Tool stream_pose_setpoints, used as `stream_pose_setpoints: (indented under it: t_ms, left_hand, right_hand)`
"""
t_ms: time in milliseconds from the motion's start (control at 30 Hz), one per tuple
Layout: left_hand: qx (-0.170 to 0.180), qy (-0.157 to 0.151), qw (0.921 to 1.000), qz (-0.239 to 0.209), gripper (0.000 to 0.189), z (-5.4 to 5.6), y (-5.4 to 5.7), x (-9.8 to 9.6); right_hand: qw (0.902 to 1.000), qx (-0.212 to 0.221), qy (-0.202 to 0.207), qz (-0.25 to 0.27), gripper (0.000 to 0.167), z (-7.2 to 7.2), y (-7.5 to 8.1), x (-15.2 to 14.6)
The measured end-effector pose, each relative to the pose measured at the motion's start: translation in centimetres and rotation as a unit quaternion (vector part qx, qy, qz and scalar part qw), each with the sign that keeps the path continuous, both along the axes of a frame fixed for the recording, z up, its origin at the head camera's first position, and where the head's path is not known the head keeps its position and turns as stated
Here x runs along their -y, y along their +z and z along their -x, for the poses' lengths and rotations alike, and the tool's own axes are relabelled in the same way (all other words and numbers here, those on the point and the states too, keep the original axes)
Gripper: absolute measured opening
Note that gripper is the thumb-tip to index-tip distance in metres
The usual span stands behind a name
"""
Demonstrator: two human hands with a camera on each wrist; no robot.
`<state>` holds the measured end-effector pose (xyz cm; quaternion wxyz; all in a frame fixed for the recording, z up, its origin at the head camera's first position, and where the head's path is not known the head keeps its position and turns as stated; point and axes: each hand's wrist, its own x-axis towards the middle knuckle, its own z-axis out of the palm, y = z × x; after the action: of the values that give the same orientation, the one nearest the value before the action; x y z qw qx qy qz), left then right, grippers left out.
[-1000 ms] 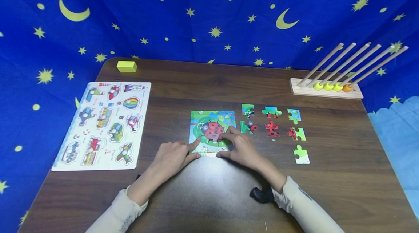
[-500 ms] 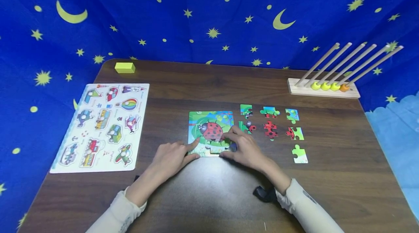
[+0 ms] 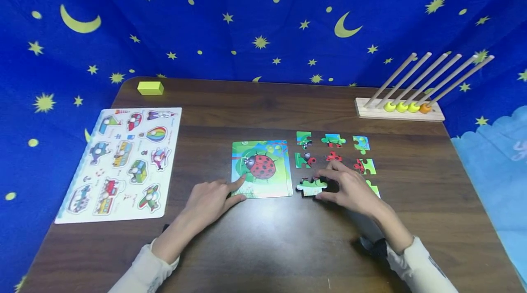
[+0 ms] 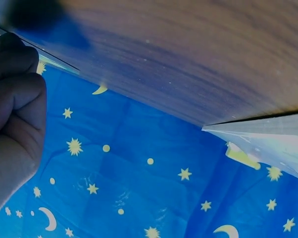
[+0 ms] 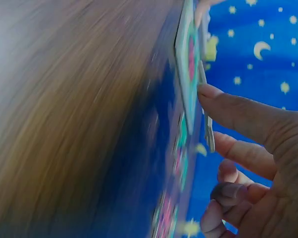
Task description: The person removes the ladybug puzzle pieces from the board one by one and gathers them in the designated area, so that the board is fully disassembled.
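In the head view, the square ladybug puzzle board [image 3: 260, 169] lies on the table, picture up. My left hand [image 3: 209, 201] is at its lower left corner, index finger and thumb extended and touching it. To the right of the board, my right hand [image 3: 350, 187] pinches a green and white jigsaw piece [image 3: 311, 186] between thumb and fingers. The right wrist view shows this piece [image 5: 209, 130] edge-on, above the tabletop. Loose jigsaw pieces [image 3: 304, 160] lie in rows behind the right hand, which partly covers some of them. The left wrist view shows my left hand [image 4: 15, 94] only at its edge.
A white board with vehicle pictures [image 3: 119, 165] lies at the left. Behind it is a yellow block [image 3: 150, 88]. A wooden bead rack [image 3: 399, 110] with upright pegs stands at the back right. A blue star-patterned cloth [image 3: 230, 18] hangs behind the table.
My right hand has lifted the jigsaw piece from the board's lower edge and carried it right. The left hand stays at the board's corner. The head view has shifted slightly.
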<state>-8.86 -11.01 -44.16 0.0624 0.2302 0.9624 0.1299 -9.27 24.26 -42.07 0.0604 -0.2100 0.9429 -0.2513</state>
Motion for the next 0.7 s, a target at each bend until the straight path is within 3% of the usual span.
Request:
stream_pose_setpoints:
  t_ms: [200, 300, 700]
  left_hand:
    - [-0.003, -0.005, 1.0, 0.001, 0.053, 0.0, -0.1, 0.2]
    - [-0.005, -0.006, 1.0, 0.0, 0.053, 0.1, 0.0, 0.2]
    - [0.006, 0.0, 1.0, -0.003, 0.052, 0.3, 0.0, 0.1]
  right_hand:
    - [0.9994, -0.02, -0.015, -0.024, 0.045, -0.5, -0.5, -3.2]
    - [0.9991, -0.011, -0.026, -0.032, 0.045, -0.7, -0.9, -4.2]
    - [0.9979, 0.0, -0.036, -0.054, 0.04, -0.7, -1.3, -6.1]
